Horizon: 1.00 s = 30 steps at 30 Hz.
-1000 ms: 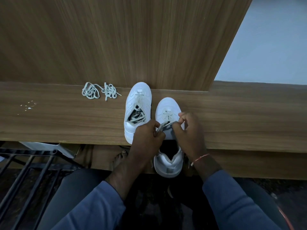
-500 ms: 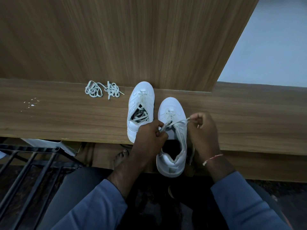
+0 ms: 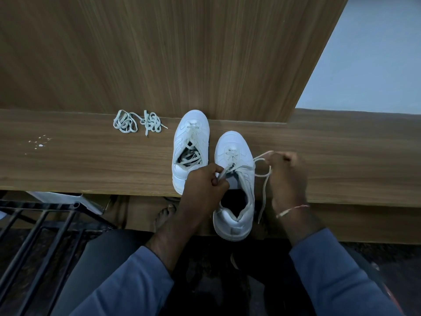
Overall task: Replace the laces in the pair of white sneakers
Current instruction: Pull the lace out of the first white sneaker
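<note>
Early days, I'd say: the left hand (image 3: pixel 205 185) and right hand (image 3: pixel 287 176) each pinch an end of the lace (image 3: pixel 264 193), threaded only through the toe eyelets of the near sneaker (image 3: pixel 234 142) on the ledge (image 3: pixel 91 160), while its mate (image 3: pixel 190 133) at eleven o'clock sits loosely laced and the spare laces (image 3: pixel 139 124) lie untouched at ten.

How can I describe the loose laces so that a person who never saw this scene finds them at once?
Look at the long wooden ledge below the upright wooden panel. Left of the two white sneakers, near the panel, lie the loose laces in two small tangles. Unlike the other laces, they are threaded through no shoe and lie untouched.
</note>
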Available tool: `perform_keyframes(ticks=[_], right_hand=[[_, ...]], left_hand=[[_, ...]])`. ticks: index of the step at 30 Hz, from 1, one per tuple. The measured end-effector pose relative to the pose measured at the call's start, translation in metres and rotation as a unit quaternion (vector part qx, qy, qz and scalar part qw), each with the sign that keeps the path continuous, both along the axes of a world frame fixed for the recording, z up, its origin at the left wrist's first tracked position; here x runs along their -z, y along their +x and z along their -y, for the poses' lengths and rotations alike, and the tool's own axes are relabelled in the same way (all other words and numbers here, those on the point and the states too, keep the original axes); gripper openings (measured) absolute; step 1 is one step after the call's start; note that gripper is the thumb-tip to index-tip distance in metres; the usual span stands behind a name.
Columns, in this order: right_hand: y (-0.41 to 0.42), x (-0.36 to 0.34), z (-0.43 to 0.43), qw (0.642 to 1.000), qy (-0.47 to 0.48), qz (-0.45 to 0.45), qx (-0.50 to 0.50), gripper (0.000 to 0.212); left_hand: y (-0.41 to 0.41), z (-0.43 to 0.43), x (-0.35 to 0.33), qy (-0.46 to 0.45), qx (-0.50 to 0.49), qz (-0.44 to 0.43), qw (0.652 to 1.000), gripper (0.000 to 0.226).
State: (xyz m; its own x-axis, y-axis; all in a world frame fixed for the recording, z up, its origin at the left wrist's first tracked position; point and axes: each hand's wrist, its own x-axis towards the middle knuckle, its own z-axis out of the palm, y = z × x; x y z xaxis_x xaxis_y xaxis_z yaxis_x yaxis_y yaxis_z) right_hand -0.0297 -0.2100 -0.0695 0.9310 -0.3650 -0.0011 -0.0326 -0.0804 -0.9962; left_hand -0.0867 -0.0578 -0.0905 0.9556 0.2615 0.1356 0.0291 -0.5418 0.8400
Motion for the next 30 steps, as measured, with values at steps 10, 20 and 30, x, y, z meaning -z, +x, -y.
perform_keyframes(ticks=[10, 20, 30], right_hand=[[-0.014, 0.012, -0.009, 0.857, -0.422, 0.156, -0.252, 0.020], [-0.008, 0.000, -0.003, 0.984, -0.084, 0.088, -0.127, 0.004], [-0.009, -0.003, 0.013, 0.940, -0.213, 0.043, -0.263, 0.010]], left_hand=[[0.000, 0.001, 0.002, -0.001, 0.001, 0.015, 1.000, 0.012], [0.000, 0.001, 0.002, -0.001, 0.005, 0.008, 1.000, 0.014], [0.001, 0.002, 0.004, -0.009, -0.001, -0.005, 1.000, 0.014]])
